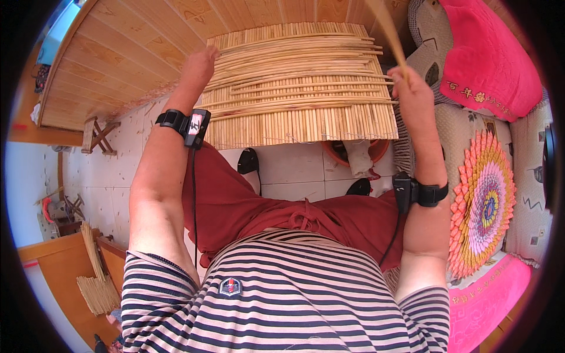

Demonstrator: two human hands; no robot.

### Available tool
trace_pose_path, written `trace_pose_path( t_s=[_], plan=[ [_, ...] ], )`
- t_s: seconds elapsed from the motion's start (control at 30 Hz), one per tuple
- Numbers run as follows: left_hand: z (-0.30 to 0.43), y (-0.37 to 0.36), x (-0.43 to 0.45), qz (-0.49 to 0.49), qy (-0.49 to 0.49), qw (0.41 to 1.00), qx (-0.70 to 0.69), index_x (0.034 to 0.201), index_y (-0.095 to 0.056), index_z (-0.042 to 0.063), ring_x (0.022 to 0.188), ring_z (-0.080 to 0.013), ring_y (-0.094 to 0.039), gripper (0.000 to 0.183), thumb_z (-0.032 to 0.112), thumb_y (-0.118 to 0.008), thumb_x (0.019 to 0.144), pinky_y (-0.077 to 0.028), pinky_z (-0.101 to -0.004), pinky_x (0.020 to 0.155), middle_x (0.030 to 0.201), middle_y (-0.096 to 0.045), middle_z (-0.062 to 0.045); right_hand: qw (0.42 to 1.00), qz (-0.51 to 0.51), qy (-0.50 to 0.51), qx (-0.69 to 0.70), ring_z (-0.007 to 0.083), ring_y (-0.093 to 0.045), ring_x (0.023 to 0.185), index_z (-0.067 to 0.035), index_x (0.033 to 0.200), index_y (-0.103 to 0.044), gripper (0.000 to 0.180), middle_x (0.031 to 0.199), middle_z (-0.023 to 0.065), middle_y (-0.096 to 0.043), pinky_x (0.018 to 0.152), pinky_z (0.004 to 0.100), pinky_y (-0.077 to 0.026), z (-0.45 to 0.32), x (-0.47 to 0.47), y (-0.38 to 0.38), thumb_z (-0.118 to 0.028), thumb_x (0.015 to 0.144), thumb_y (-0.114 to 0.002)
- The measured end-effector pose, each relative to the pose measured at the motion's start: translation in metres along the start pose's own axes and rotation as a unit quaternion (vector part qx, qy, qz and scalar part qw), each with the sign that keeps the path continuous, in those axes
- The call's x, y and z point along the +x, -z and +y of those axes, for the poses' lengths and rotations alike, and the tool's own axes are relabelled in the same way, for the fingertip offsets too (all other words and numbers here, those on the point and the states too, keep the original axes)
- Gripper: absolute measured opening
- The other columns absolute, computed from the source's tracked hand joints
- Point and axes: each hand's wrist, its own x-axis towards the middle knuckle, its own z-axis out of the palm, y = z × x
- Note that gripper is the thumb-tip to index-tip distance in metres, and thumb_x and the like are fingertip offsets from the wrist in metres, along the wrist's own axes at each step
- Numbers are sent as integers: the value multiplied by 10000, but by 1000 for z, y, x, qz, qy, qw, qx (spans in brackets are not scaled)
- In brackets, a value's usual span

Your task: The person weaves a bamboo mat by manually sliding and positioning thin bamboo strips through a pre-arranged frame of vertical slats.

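A mat of short, straw-coloured plant stalks bound side by side lies before me, with thread along its front edge. Across it run several long loose stalks, roughly parallel to that edge. My left hand is at the mat's far left edge, by the ends of the long stalks; its fingers are curled, and whether they grip anything is hidden. Beyond the right edge, my right hand is closed around a long, pale stalk or thin bundle. This piece points up and away and is blurred.
A wood-patterned panel rises behind the mat. Below its right front is an orange-brown basin with a whitish cloth over it. A patterned sofa stands right, a folding stool left. Bundled stalks lie lower left.
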Motion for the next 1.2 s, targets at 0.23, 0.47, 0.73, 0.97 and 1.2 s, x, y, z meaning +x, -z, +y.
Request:
trace_pose_path(
  t_s=[0.23, 0.47, 0.73, 0.97, 1.2],
  plan=[
    [23, -58, -11, -268, -58, 961, -36, 792, -614, 51, 802, -370, -593, 168, 204, -548, 802, -469, -454, 689, 806, -625, -182, 899, -152, -165, 377, 66, -464, 432, -63, 1005, -630, 224, 716, 58, -638, 371, 209, -363, -34, -29, -56, -154, 830, -524],
    [77, -41, -9, -281, -46, 958, 30, 817, -594, 87, 815, -336, -605, 119, 197, -619, 777, -487, -445, 676, 801, -617, -132, 797, -425, -268, 335, 97, -531, 414, -21, 978, -595, 169, 678, 70, -620, 355, 238, -382, -47, -54, -112, -111, 860, -514],
    [55, -68, -17, -257, -104, 960, 44, 860, -601, 78, 726, -350, -614, 109, 161, -577, 794, -497, -451, 636, 808, -632, -164, 941, -322, -39, 92, 235, -597, 596, -60, 882, -629, 176, 692, 102, -615, 545, 359, -465, -25, -42, -118, -221, 831, -581],
    [-26, -58, -10, -265, 106, 909, -305, 910, -547, 70, 631, -124, -500, 59, 73, -509, 866, -415, -269, 561, 719, -517, 4, 938, -332, 99, -18, 348, -587, 794, -96, 845, -646, 284, 816, 144, -630, 670, 438, -458, 4, -23, -91, -357, 849, -534],
    [5, 5, -6, -399, 247, 649, -599, 1033, -551, 37, 718, -107, -576, 146, 99, -484, 918, -528, -286, 685, 801, -568, -16, 943, -189, 176, -210, 333, -593, 813, -76, 819, -648, 117, 809, 136, -621, 723, 437, -457, 35, -19, -68, -172, 764, -610]
  ],
)
